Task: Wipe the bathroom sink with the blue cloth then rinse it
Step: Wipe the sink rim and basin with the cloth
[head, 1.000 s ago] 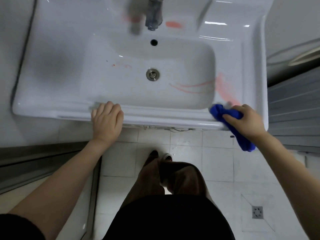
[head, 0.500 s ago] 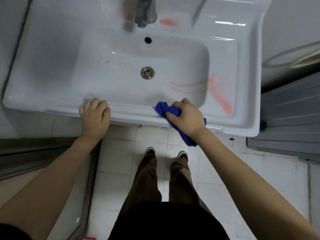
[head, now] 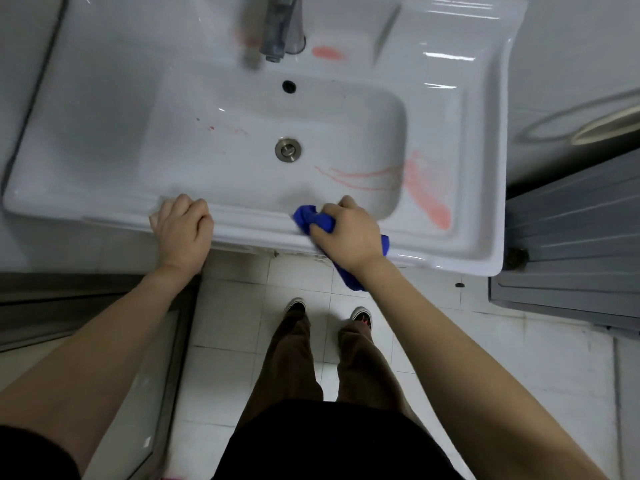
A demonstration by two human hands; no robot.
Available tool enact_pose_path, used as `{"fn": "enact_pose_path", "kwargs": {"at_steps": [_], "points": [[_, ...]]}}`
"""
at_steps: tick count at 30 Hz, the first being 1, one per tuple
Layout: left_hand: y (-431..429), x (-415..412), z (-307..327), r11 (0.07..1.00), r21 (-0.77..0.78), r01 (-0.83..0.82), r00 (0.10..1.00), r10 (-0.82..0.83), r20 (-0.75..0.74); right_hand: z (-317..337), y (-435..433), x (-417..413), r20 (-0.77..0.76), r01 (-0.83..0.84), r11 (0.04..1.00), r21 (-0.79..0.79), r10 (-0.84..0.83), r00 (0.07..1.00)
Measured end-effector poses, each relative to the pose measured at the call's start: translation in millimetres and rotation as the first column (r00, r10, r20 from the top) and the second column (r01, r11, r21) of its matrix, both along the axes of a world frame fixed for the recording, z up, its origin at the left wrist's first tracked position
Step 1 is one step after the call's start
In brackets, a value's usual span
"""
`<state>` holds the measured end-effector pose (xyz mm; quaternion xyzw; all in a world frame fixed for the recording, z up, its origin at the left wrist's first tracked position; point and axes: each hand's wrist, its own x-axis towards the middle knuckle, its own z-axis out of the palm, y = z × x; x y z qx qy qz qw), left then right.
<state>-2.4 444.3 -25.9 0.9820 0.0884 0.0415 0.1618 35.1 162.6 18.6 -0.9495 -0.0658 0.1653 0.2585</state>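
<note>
White tiled floor [head: 239, 317]; grey slatted panel [head: 571, 244] right; glass door [head: 149, 393] left.

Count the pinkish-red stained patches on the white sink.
4: a smear right of the faucet, faint specks left of the drain, thin streaks right of it, a broad smear on the right ledge. The blurred faucet, right hand or blue cloth may hide more.
</note>
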Motion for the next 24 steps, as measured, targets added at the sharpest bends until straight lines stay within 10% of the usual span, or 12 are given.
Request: {"fn": "enact_pose_path", "kwargs": {"at_steps": [5, 12, 24], "points": [[0, -1, 6, 0.999, -0.044, 0.014, 1.0, -0.014, -0.007, 5, -15, -6, -0.003, -0.023, 0.999, 0.049, 0.023, 1.0], [2, 0, 6, 1.0, -0.021, 0.014, 0.999, -0.015, -0.045, 20, -173, -23, 0.054, 0.26, 0.927, -0.271, -0.255, 0.966], [8, 0, 7, 0.996, -0.05, 0.069, 0.995, -0.072, -0.067, 1, 8, -12, 0.05, 0.053, 0.998, 0.019, -0.054, 0.997]]}}
